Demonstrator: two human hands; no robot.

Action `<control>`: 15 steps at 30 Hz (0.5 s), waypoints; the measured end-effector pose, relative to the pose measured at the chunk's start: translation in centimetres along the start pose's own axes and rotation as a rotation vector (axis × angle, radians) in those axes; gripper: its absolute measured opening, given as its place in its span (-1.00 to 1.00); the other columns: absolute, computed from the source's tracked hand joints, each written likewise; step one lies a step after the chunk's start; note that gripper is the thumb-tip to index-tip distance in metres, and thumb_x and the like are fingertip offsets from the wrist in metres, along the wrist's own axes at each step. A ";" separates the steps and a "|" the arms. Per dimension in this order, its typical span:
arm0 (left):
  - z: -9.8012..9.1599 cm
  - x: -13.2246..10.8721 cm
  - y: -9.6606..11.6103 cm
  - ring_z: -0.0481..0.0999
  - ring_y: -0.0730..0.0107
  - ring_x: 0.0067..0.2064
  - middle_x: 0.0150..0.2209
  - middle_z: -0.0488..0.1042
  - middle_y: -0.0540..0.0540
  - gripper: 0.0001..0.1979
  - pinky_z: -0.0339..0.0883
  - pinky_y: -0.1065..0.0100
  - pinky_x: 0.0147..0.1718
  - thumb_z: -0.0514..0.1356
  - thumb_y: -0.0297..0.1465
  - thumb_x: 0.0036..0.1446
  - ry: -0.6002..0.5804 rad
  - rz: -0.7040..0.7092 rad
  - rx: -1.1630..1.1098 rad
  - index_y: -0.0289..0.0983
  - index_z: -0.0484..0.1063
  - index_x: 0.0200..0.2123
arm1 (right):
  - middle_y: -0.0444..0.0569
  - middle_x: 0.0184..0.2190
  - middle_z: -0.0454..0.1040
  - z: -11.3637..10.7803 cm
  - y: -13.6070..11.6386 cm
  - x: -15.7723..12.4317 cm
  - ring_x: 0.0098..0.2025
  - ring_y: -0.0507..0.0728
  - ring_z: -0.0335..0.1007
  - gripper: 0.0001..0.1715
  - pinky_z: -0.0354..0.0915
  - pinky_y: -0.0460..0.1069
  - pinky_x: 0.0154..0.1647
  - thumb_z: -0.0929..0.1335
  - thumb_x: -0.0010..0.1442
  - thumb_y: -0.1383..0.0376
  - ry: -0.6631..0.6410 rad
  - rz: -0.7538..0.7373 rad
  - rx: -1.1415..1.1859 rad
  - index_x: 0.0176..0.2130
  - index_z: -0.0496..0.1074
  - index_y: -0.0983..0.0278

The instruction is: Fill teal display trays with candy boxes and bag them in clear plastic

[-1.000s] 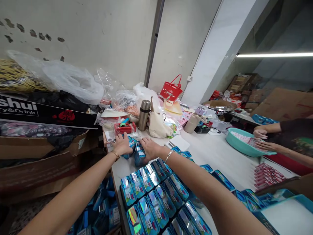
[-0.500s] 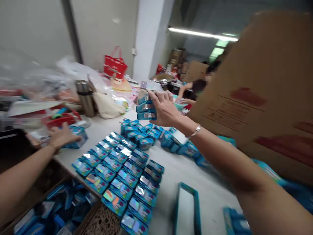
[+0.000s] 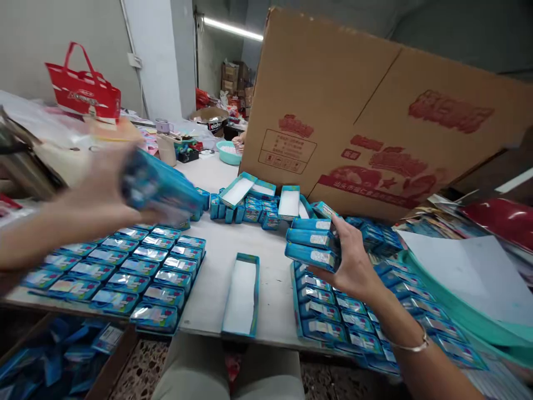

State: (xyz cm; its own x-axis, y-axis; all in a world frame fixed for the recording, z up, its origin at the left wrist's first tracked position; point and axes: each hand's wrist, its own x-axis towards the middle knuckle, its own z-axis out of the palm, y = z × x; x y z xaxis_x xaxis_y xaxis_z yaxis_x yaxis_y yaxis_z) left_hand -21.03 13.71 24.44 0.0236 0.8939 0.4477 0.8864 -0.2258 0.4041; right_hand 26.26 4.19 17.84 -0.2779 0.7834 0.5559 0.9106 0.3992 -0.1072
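My right hand [image 3: 353, 264] is closed around three small blue boxes [image 3: 311, 239] stacked together, above the right-hand rows of similar boxes [image 3: 318, 311]. My left hand [image 3: 94, 194], smeared by motion, grips a blue pack [image 3: 169, 180] over the left-hand rows of boxes [image 3: 137, 266]. Whether that pack is one box or several I cannot make out. Between the two groups, a long open blue tray [image 3: 240, 297] with a white inside lies on the white table [image 3: 204, 305].
Loose blue boxes and open trays [image 3: 238, 190] are heaped in front of a large cardboard carton [image 3: 333, 122]. A teal basin [image 3: 470, 316] stands at the right. Below the table's left edge, a carton holds more blue boxes [image 3: 62, 350]. A red bag [image 3: 85, 91] stands at the back left.
The view has swung right. My left hand has lifted a blue pack from the table's left side and moved it inward. My right hand has brought its three boxes over the right-hand rows.
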 end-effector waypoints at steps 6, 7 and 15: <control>13.8 -10.3 11.2 0.21 -0.03 0.23 0.20 0.11 -0.22 0.16 0.17 0.09 0.24 0.38 -0.32 -0.22 -0.496 0.452 -0.241 -0.17 -0.15 0.41 | 0.25 0.27 0.12 -1.6 2.2 -5.7 0.27 0.49 0.07 0.30 0.11 0.41 0.25 0.50 0.02 -0.01 0.092 0.100 0.005 0.43 -0.22 0.24; 15.2 -11.2 11.2 0.18 -0.05 0.25 0.22 0.08 -0.23 0.17 0.16 0.07 0.26 0.35 -0.39 -0.24 -0.567 0.463 -0.243 -0.15 -0.19 0.42 | 0.25 0.27 0.11 -1.8 2.4 -6.5 0.28 0.50 0.07 0.29 0.10 0.42 0.26 0.49 0.02 -0.01 0.097 0.109 0.004 0.43 -0.23 0.24; 18.8 -13.9 9.7 0.21 -0.20 0.19 0.21 0.12 -0.26 0.25 0.24 -0.03 0.17 0.30 -0.48 -0.38 -0.891 0.694 -0.142 -0.14 -0.20 0.42 | 0.23 0.29 0.09 -0.6 1.1 -6.9 0.31 0.47 0.01 0.31 0.12 0.39 0.26 0.52 -0.02 0.05 0.004 0.140 0.158 0.42 -0.22 0.22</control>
State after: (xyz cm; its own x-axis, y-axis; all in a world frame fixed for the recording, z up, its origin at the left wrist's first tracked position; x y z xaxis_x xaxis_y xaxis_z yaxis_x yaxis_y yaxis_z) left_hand -4.10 6.33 7.14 0.8590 0.5033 -0.0934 0.4950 -0.7701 0.4024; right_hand 29.31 -1.05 14.40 -0.1507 0.8345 0.5300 0.8810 0.3566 -0.3110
